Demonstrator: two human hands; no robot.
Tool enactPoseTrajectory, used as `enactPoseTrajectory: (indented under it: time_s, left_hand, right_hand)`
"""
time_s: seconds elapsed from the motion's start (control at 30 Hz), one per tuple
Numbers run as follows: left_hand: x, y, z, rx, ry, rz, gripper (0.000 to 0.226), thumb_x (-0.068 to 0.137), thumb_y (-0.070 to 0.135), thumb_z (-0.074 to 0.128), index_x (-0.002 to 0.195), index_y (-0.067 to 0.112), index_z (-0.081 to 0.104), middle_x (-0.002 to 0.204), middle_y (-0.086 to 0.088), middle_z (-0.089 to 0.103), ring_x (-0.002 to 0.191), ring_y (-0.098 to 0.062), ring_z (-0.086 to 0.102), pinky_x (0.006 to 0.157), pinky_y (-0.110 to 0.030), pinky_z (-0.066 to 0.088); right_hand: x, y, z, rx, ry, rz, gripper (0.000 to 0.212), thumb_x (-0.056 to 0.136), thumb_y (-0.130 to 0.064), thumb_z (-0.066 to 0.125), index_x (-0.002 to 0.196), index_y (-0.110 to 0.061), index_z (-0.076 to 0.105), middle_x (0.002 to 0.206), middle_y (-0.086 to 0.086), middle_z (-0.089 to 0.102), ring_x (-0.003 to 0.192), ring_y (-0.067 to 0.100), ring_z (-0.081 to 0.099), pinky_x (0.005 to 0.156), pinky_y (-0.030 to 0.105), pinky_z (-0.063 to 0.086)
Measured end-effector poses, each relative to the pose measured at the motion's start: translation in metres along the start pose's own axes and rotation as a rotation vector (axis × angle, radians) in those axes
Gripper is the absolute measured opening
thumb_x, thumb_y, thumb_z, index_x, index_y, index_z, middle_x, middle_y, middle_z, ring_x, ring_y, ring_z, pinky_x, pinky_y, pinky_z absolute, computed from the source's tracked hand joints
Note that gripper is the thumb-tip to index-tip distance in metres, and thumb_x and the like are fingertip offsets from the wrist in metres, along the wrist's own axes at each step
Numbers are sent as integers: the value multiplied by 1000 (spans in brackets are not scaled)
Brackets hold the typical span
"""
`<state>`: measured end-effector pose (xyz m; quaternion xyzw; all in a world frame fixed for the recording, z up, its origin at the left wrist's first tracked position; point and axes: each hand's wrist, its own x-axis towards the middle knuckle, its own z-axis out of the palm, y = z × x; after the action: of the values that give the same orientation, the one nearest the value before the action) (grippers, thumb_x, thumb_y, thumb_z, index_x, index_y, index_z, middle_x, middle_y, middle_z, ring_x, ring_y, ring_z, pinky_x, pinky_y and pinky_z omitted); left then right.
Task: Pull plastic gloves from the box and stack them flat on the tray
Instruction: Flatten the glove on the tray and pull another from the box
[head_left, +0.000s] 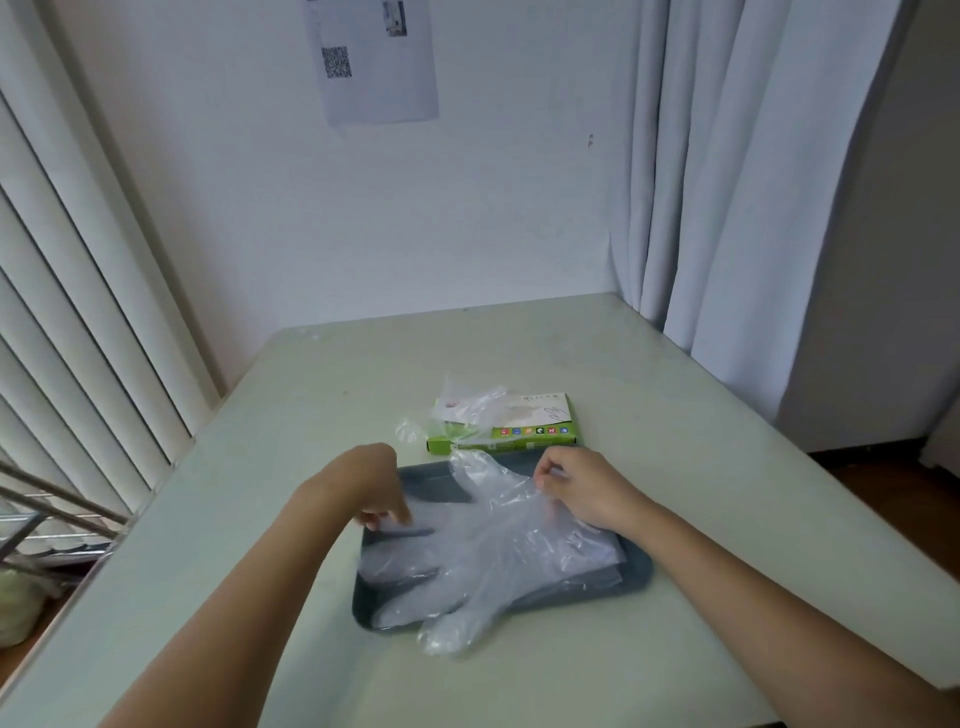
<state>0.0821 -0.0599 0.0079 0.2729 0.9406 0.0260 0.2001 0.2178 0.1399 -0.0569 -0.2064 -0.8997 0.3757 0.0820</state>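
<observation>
A dark grey tray (636, 579) lies on the pale table, near me. Clear plastic gloves (483, 551) are spread over it, the top one's fingers reaching past the tray's front edge. My left hand (371, 486) hovers at the tray's left side, fingertips touching or pinching the plastic; which one is unclear. My right hand (576, 486) pinches the top glove's edge at the tray's far right. Behind the tray sits the green and white glove box (530, 423), with a loose glove (467, 402) sticking out of its top.
The table (260, 467) meets a white wall at the back. Vertical blinds (78, 291) run along the left edge and a curtain (727, 208) hangs at the back right. A metal rack (47, 525) stands off the table's left side.
</observation>
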Motion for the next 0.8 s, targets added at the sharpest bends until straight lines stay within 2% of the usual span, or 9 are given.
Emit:
enactPoseTrajectory:
  time_s: [0.07,0.17,0.27,0.37,0.47,0.57,0.67,0.73,0.8]
  left_hand:
    - [-9,5,-1,157,233,36,31,87,31,67,108,11,57,104,-3,65,94,-20,62,81,-27,50]
    - [-28,30,11,16,472,256,35,95,34,54,125,16,55,126,-3,59,112,-22,57,93,-30,44]
    - [-41,56,46,-40,350,440,51,101,41,40,144,15,38,147,-5,43,132,-20,43,105,-29,33]
    - [-33,60,81,108,97,475,66,103,45,25,154,10,3,162,-7,1,149,-20,1,118,-34,3]
    - [-20,51,98,130,32,469,71,101,51,21,153,14,-10,160,-3,-16,147,-19,-15,118,-42,-8]
    - [-14,48,103,115,48,482,74,100,55,21,153,16,-13,160,-1,-19,146,-18,-19,116,-45,-11]
    - [-14,48,103,143,53,507,71,101,51,22,153,18,-12,160,-3,-19,146,-21,-21,116,-48,-11]
    - [-15,47,102,198,37,524,66,102,44,23,152,19,-13,159,-4,-22,144,-22,-24,116,-49,-11]
    - [-16,46,102,190,41,523,68,102,43,24,151,18,-15,159,-4,-23,144,-20,-24,118,-48,-11]
  right_hand:
    - [3,0,1,-16,2,-1,12,93,-17,55,82,-18,61,98,-3,63,98,10,57,66,12,37]
    - [5,0,4,-53,19,-10,15,93,-18,55,79,-21,60,95,-7,62,95,7,55,63,9,33]
    - [5,0,6,-82,42,3,19,92,-18,54,75,-24,57,96,-6,63,93,9,55,69,18,38]
    - [1,-2,6,-98,58,7,18,91,-18,54,75,-25,58,96,-3,65,94,13,58,77,23,42]
    - [-7,-7,5,-203,175,-24,10,92,-19,56,98,-13,61,107,1,63,102,19,58,81,28,43]
    - [-22,-22,8,-241,372,-260,22,92,-11,55,114,-7,56,120,6,54,111,24,52,90,30,40]
    - [-45,-36,22,-47,105,-288,35,98,-9,43,131,-14,52,135,1,52,124,16,48,97,18,33]
    - [-54,-32,35,-1,-155,-193,46,102,-15,36,147,-21,34,154,-5,30,141,9,27,111,16,21]
    - [-56,-20,40,-43,-250,-185,53,104,-19,32,153,-22,14,160,-11,3,145,0,2,112,12,2]
